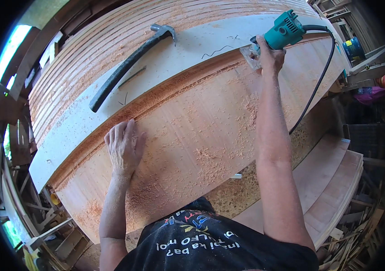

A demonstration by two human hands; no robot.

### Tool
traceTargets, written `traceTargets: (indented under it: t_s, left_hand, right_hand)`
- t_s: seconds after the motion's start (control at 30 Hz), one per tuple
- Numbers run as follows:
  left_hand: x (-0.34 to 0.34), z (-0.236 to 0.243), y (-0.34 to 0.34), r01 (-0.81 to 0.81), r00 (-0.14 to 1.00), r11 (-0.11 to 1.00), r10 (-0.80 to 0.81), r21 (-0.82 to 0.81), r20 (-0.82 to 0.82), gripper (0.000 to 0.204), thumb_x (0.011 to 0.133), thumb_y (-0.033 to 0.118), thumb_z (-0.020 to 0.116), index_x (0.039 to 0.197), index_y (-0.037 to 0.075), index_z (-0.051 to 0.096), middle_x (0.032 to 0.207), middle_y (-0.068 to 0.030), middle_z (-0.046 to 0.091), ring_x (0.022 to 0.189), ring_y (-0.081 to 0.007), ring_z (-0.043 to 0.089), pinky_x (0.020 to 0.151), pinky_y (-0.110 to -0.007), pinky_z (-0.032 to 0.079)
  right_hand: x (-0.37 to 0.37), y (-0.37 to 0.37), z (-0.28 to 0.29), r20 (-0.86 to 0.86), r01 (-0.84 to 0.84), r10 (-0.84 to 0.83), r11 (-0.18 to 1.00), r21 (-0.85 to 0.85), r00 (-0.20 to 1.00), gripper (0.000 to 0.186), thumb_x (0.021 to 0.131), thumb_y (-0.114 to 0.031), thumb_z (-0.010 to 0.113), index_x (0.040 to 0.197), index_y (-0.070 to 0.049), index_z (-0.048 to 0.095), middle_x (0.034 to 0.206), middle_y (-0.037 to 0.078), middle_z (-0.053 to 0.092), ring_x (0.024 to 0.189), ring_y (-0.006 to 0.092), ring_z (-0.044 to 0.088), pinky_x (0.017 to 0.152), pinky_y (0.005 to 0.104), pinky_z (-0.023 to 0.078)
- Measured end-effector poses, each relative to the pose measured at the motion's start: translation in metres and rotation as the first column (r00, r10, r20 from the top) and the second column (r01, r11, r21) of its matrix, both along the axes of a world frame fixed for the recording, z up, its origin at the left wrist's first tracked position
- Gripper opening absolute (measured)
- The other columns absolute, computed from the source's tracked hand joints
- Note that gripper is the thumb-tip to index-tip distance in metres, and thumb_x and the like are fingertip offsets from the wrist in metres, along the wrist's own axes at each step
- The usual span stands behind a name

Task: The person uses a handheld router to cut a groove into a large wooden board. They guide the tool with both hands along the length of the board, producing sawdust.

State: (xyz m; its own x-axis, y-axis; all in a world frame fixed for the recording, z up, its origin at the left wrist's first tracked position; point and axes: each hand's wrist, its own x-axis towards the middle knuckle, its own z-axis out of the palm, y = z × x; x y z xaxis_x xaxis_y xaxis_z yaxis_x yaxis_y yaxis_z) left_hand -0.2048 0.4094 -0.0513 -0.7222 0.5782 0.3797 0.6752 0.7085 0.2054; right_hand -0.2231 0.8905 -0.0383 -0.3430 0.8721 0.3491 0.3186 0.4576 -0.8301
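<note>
My right hand (pixel 271 58) is wrapped round the lower part of a teal trim router (pixel 285 31) with a clear base, at the far right of the work. The router's base sits by the edge of a white curved template board (pixel 192 43). My left hand (pixel 122 147) lies on the wood panel (pixel 192 117), fingertips by the routed groove (pixel 156 97), fingers and thumb apart, holding nothing. On the template a claw hammer (pixel 131 65) with a dark handle rests beside a thin dark strip (pixel 132 77). The router's bit is hard to make out.
Wood shavings (pixel 210 156) are scattered over the panel. A black cord (pixel 323 74) runs from the router down the panel's right side. Behind the template lie stacked curved boards (pixel 84 67). More curved boards (pixel 327 180) stand low at right, near scrap wood (pixel 364 230).
</note>
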Motion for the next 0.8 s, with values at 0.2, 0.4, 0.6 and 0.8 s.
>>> traceTargets:
  t_s: [0.2, 0.4, 0.6, 0.8]
  left_hand:
    - [-0.003, 0.0, -0.003, -0.046, 0.998, 0.999, 0.046, -0.01, 0.053, 0.041, 0.082, 0.026, 0.071, 0.116, 0.004, 0.061, 0.107, -0.0111, 0.058, 0.103, -0.0279, 0.054, 0.09, -0.041, 0.039]
    - [-0.008, -0.001, 0.004, 0.074, 0.996, 0.996, -0.076, 0.053, 0.035, 0.036, 0.084, 0.026, 0.069, 0.113, 0.005, 0.06, 0.107, -0.0104, 0.056, 0.103, -0.0291, 0.054, 0.088, -0.043, 0.041]
    - [-0.011, -0.003, 0.017, 0.179, 0.973, 0.975, -0.196, 0.129, 0.126, 0.036, 0.087, 0.022, 0.066, 0.116, 0.002, 0.058, 0.118, -0.0131, 0.053, 0.113, -0.0316, 0.051, 0.096, -0.045, 0.04]
    - [-0.013, -0.006, 0.066, 0.266, 0.957, 0.956, -0.277, 0.123, 0.09, 0.034, 0.086, 0.019, 0.065, 0.115, 0.003, 0.058, 0.122, -0.0125, 0.052, 0.118, -0.0308, 0.047, 0.097, -0.045, 0.038]
  right_hand:
    - [-0.006, -0.004, -0.007, -0.028, 0.03, -0.031, 0.999, -0.023, 0.999, 0.085, 0.062, -0.056, 0.081, 0.113, 0.007, 0.055, 0.108, 0.02, 0.066, 0.104, 0.0338, 0.063, 0.095, 0.0418, 0.046]
    - [-0.004, 0.025, -0.017, -0.094, -0.002, 0.007, 0.999, 0.046, 0.996, 0.074, 0.061, -0.053, 0.083, 0.103, 0.005, 0.062, 0.104, 0.019, 0.068, 0.101, 0.0309, 0.065, 0.093, 0.04, 0.047]
    - [-0.006, 0.011, -0.006, -0.149, -0.016, 0.018, 1.0, 0.017, 0.989, 0.067, 0.063, -0.047, 0.085, 0.101, 0.003, 0.065, 0.103, 0.017, 0.069, 0.099, 0.0279, 0.065, 0.091, 0.0386, 0.048]
    - [-0.007, 0.028, -0.022, -0.214, 0.039, -0.019, 0.995, 0.092, 0.977, 0.044, 0.07, -0.031, 0.085, 0.096, 0.001, 0.067, 0.097, 0.011, 0.069, 0.085, 0.019, 0.065, 0.081, 0.033, 0.051]
